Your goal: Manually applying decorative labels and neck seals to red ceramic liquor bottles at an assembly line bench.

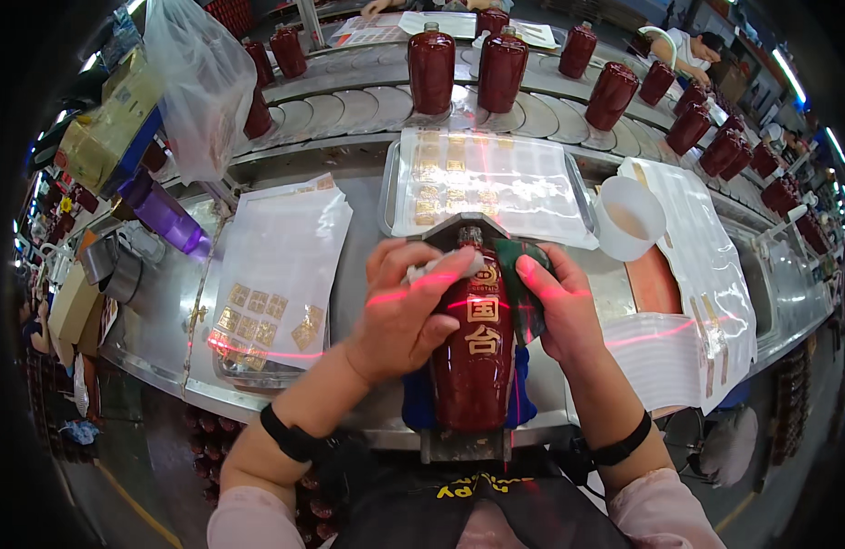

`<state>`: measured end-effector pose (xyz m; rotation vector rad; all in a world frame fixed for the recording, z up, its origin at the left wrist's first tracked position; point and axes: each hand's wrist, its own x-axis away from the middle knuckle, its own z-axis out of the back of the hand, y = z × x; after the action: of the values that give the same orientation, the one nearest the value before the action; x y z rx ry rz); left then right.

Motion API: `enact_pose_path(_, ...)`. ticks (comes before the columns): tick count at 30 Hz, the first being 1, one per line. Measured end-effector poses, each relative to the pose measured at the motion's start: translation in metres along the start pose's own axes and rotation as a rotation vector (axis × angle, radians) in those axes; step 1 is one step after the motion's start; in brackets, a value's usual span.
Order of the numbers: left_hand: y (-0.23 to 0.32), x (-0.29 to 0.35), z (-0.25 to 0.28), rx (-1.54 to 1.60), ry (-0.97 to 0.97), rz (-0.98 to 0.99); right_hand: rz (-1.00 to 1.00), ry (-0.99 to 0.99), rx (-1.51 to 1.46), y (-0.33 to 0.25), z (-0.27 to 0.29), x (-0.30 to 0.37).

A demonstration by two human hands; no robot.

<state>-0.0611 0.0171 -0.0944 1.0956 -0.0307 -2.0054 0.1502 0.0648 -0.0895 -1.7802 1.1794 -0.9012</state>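
A dark red glass bottle (468, 384) with gold characters lies in a metal holder (470, 222) lined with blue cloth (417, 403), its neck pointing away from me. My left hand (399, 306) is closed around a whitish wad (450, 267), pressed near the bottle's shoulder; the left fingers are slightly blurred. On the other side, my right hand (564, 306) grips a dark green pad (523, 274) against the bottle's right side. Red laser lines cross the bottle and both hands.
Behind the holder is a metal tray (386, 206) with gold-label sheets. Another label sheet (285, 247) lies left; a white cup (628, 218) and white sheets (692, 274) are right. Red bottles (431, 69) stand along a curved conveyor (349, 112). A purple container (166, 215) is far left.
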Motion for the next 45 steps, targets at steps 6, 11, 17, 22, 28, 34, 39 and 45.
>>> enact_pose_path(6, -0.001, -0.020, 0.013, -0.051, -0.255, -0.128, 0.063, 0.023, 0.070, 0.002, -0.003, 0.000)
enact_pose_path(11, 0.023, -0.004, 0.013, -0.146, -0.322, -0.253, 0.027, -0.030, 0.087, 0.000, 0.003, 0.002)
enact_pose_path(17, 0.055, 0.023, 0.009, -0.183, -0.322, -0.242, 0.205, 0.026, 0.336, -0.003, 0.005, 0.007)
enact_pose_path(22, 0.076, 0.054, -0.001, -0.314, -0.207, -0.043, 0.638, 0.016, 0.737, -0.014, 0.044, 0.043)
enact_pose_path(28, 0.073, 0.065, -0.016, -0.310, -0.150, 0.015, 0.573, 0.046, 1.624, -0.046, 0.170, 0.092)
enact_pose_path(34, 0.083, 0.066, -0.012, -0.329, -0.147, 0.057, 0.373, -0.274, 1.619, -0.034, 0.135, 0.150)
enact_pose_path(39, 0.106, 0.065, -0.004, -0.368, -0.089, -0.149, 0.344, -0.222, 1.675, -0.020, 0.125, 0.185)
enact_pose_path(45, 0.149, 0.037, -0.031, 0.489, -0.459, -0.094, 0.663, -0.179, 1.593, -0.016, 0.134, 0.183)
